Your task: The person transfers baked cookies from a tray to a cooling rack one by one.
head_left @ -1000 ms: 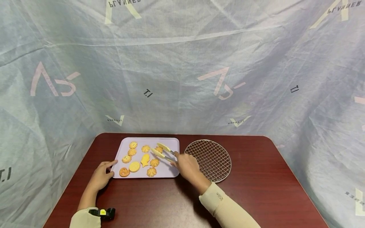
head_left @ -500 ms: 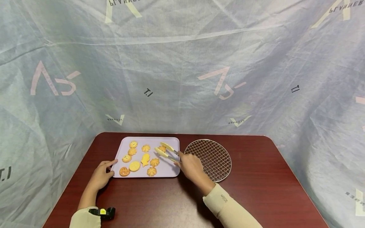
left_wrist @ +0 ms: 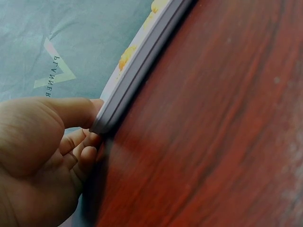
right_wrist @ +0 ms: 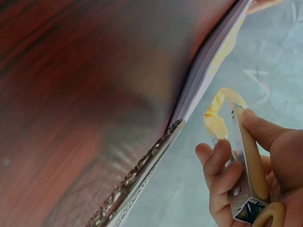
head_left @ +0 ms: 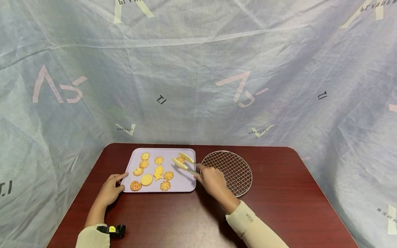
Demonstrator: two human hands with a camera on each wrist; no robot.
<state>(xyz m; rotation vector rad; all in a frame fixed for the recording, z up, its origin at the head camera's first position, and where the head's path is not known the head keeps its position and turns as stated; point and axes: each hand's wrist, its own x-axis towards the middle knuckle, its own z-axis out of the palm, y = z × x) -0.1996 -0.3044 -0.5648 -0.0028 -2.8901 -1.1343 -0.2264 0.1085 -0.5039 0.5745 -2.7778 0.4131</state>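
My left hand (head_left: 109,190) grips the near left corner of a lilac tray (head_left: 183,184); in the left wrist view its thumb (left_wrist: 80,111) lies on the rim with curled fingers below. Several cookies lie on the tray, among them a fish-shaped cookie (head_left: 158,173) and a pretzel-shaped one (head_left: 135,186). My right hand (head_left: 214,181) holds metal tongs (right_wrist: 252,163) with cream-coloured tips. Between those tips sits a flower-shaped cookie (right_wrist: 215,105), raised above the tray's right part.
Right of the tray lies a round wire rack (head_left: 234,172), partly hidden by my right hand. Both rest on a dark red wooden table (head_left: 279,193). A grey printed cloth (head_left: 198,69) hangs behind and at both sides.
My right hand has moved to the right with the tongs, and the cookie between their tips has shifted right with them. My left hand stays on the tray corner.
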